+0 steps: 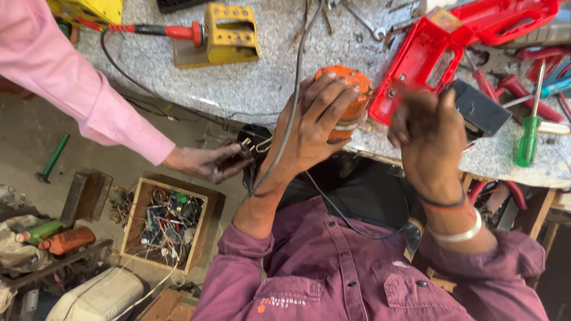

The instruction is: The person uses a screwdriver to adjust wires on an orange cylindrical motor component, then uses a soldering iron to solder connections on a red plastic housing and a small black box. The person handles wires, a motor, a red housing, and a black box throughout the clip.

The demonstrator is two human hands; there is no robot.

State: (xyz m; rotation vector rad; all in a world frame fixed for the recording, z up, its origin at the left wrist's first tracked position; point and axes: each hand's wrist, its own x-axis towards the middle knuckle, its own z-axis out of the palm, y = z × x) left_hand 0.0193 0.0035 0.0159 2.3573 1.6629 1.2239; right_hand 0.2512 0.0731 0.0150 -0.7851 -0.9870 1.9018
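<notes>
My left hand [312, 122] wraps around an orange cylindrical motor part [348, 95] held at the edge of the grey stone workbench [262, 77]. A grey cable [291, 113] runs over that hand and down my wrist. Blurred, my right hand [428, 139] is raised just right of the motor, beside a red plastic tool housing [416, 65] and a black block [479, 110]; whether it holds anything I cannot tell. Another person's hand [208, 161], in a pink sleeve, holds the cable's plug [253, 144] to the left.
On the bench lie a yellow tool part [229, 35], a red-handled tool [160, 30], a green screwdriver [528, 139] and red pliers [523, 95]. Below left stand a wooden box of wires [166, 223], an orange bottle [68, 239] and a white casing [98, 297].
</notes>
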